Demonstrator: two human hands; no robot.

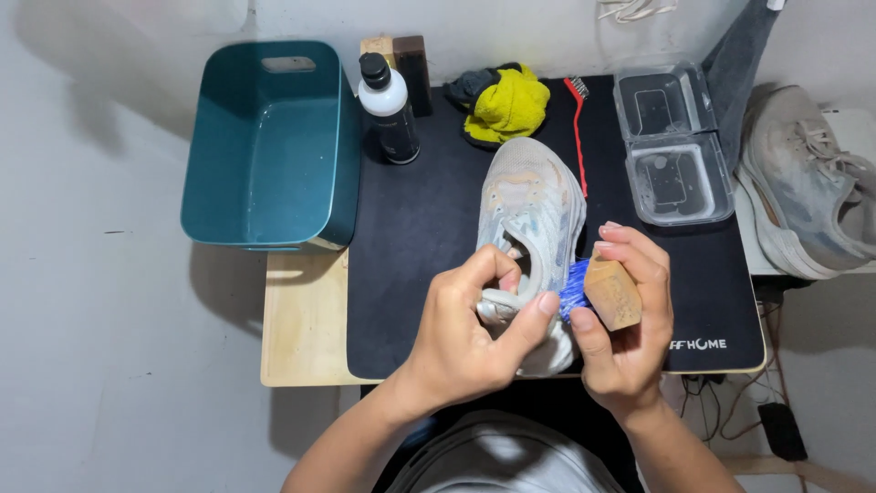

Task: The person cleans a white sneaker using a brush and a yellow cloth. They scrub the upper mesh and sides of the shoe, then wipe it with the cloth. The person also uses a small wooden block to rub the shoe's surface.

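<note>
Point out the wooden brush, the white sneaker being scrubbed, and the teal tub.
wooden brush point(613, 292), head view, on its wooden block.
white sneaker point(534, 196), head view, on its upper.
teal tub point(265, 155), head view, on its inner floor.

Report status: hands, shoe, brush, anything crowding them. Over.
Left hand grips pale worn sneaker at its heel. Right hand presses wooden blue-bristled brush to the sneaker's side. Clear plastic box and red-handled brush close by, not touching.
</note>
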